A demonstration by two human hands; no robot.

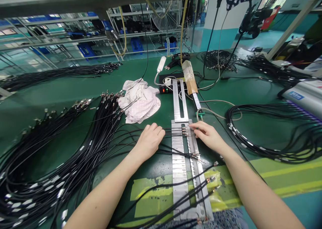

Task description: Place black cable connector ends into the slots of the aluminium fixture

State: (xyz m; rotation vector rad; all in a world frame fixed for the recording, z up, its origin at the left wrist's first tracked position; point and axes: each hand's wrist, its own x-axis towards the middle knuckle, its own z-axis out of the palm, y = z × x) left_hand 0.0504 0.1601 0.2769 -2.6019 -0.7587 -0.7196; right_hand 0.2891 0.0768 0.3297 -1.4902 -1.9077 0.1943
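The left hand (150,140) is loosely curled, knuckles down on the black cables (173,132). The right hand (207,135) lies flat, fingers together, pressing their metal tips (185,132) onto the jig (179,162) mid-table, cables lying side by side.

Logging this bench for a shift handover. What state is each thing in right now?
left hand: fingers curled, pressing cables to the table
right hand: fingertips on cable ends at the jig
metal jig: flat, cables laid across it
control box: lamps lit
white cloth: crumpled
cable bundle: loose, spread out
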